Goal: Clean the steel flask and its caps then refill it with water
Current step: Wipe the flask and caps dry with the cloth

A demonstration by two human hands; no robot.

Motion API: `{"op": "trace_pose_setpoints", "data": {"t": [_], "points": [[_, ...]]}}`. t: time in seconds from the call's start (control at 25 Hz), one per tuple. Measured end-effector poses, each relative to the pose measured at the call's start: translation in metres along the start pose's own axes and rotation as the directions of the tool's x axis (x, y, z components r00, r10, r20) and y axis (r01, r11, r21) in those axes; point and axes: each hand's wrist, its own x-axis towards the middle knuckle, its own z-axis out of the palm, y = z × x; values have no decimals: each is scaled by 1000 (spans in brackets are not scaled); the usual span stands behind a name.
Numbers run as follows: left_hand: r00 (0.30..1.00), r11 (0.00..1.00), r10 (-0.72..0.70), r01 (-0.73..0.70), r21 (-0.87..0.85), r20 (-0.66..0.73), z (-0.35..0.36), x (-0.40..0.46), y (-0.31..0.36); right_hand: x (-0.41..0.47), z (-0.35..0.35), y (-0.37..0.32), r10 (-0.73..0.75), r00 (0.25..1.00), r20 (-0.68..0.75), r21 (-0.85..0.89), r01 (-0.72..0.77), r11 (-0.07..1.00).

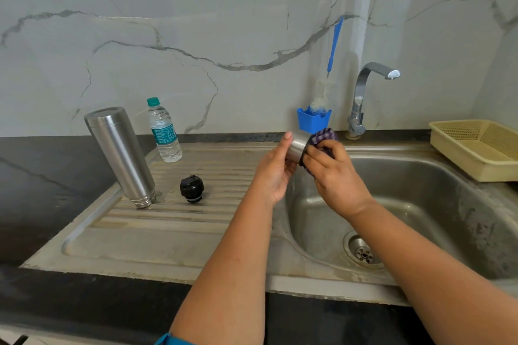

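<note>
The steel flask [120,154] stands upside down on the draining board, mouth down and leaning slightly. A black inner cap [192,188] sits on the board to its right. My left hand [273,173] grips the steel outer cap [297,148] over the sink's edge. My right hand [335,173] pinches a purple checked cloth [325,138] and pushes it into the cap's open end. A plastic water bottle [164,131] with a green cap stands behind the flask.
The steel sink [420,204] lies to the right with its drain [363,253] and a tap [364,98] behind. A blue holder [312,120] carries a bottle brush [333,47]. A beige basket [476,145] sits at the far right. Black counter [42,190] surrounds everything.
</note>
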Motion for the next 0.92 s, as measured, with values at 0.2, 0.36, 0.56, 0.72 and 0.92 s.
{"op": "trace_pose_setpoints", "data": {"t": [0.2, 0.36, 0.56, 0.72, 0.92], "points": [[997, 988, 14, -3, -153, 75, -12, 3, -8, 4, -1, -13, 338, 941, -38, 395, -296, 870], [997, 985, -44, 55, -164, 70, -13, 4, -9, -1, 1, -14, 365, 929, -60, 350, -323, 879], [997, 995, -32, 25, 99, 71, 2, 0, 0, -1, 1, -8, 102, 990, -93, 128, -90, 988], [959, 997, 28, -7, -77, 282, -15, 0, -3, 6, -11, -22, 594, 790, 151, 667, -525, 529], [976, 992, -100, 112, -51, 196, -11, 1, 2, -1, -13, -20, 612, 750, 251, 648, -600, 470]]}}
